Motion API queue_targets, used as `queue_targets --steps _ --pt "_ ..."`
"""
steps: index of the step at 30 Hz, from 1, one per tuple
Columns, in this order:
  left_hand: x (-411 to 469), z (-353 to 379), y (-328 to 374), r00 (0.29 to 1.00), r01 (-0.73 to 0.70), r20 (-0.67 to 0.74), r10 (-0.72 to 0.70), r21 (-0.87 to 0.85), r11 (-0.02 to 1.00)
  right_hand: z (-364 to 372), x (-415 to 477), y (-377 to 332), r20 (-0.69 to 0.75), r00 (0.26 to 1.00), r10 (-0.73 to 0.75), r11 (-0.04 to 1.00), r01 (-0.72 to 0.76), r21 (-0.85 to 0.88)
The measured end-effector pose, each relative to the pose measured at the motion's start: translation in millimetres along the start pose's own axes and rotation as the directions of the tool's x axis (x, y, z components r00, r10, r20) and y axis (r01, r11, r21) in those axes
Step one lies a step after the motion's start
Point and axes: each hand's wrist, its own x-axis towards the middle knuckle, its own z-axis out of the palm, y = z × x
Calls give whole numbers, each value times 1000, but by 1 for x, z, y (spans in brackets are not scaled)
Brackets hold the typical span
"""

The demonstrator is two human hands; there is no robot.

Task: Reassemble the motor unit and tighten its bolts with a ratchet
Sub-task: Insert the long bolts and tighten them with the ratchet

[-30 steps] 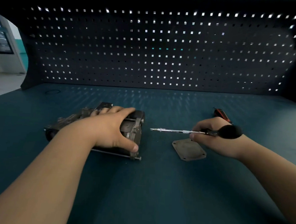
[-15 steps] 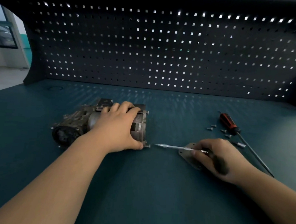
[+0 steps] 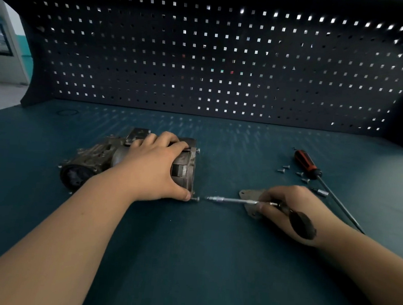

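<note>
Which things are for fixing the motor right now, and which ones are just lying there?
In the job: motor unit, held by the left hand; bolt at its near corner; black-handled driver in the right hand.
Just lying there: red-handled screwdriver; loose screws; metal plate under the right hand.

bench (image 3: 189,257): teal top | left: motor unit (image 3: 94,160) | right: cover plate (image 3: 250,194), red-black screwdriver (image 3: 306,162), loose screws (image 3: 299,174) beside it

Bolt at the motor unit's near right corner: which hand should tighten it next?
Right. The right hand grips the ratchet driver, tip aimed at the bolt, just short of it; the left hand holds the motor unit.
</note>
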Motion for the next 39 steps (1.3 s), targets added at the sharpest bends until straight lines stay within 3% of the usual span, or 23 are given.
queue_targets --steps 3,9,17,32,39 --pt "-3 -6 0 998 13 56 -10 -46 999 -3 2 8 -94 985 144 977 -157 -148" --pt "-10 -11 9 996 40 80 -34 -67 997 0 -3 3 90 996 -15 990 3 139" --pt "-10 -9 11 997 30 71 -26 -49 998 0 -1 3 87 995 46 950 -71 303" --pt "-9 -5 11 999 24 30 -23 -49 998 4 -1 5 75 996 56 965 -73 253" --pt "-8 -2 12 1000 27 1 -27 -29 999 2 -4 4 46 999 -23 983 14 184"
